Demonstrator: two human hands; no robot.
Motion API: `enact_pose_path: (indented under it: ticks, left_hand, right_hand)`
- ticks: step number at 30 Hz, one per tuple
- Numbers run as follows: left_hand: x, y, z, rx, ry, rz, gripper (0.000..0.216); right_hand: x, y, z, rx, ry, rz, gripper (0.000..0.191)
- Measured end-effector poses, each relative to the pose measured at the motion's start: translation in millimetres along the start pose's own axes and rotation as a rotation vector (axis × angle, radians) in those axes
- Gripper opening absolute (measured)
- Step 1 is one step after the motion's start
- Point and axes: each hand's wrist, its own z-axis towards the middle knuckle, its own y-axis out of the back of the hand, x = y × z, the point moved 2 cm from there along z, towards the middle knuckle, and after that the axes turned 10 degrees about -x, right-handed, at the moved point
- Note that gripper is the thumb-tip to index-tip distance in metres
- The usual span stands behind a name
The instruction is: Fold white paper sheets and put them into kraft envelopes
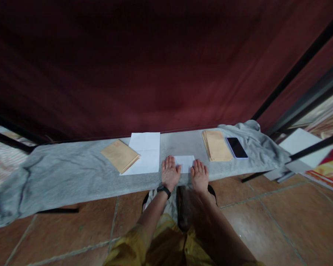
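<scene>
Hands [170,171] [199,175] flat, apparently pressing folded paper [185,162].

A makeshift indoor work spot. A grey cloth [72,177] covers a narrow bench before a dark red curtain [144,66]. Terracotta floor tiles [266,221] lie below.

Folded paper [185,163], perhaps half under hands

Left hand [170,171]: flat, palm down, fingers together and extended toward 12 o'clock; dark band at wrist. Right hand [199,175]: flat, palm down, fingers extended toward 12 o'clock, lying at 3 o'clock of the left, slightly apart. Forearms: bare, running back toward 6 o'clock, nearly parallel.
</scene>
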Motion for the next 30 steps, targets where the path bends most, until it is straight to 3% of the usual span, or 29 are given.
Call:
enact_pose_path:
  ticks: [30]
  left_hand:
    - [0.2, 2.4, 0.1, -0.013, 0.003, -0.002, 0.066]
  right_hand:
    - [-3.8, -4.0, -1.8, 0.003, 0.021, -0.030, 0.052]
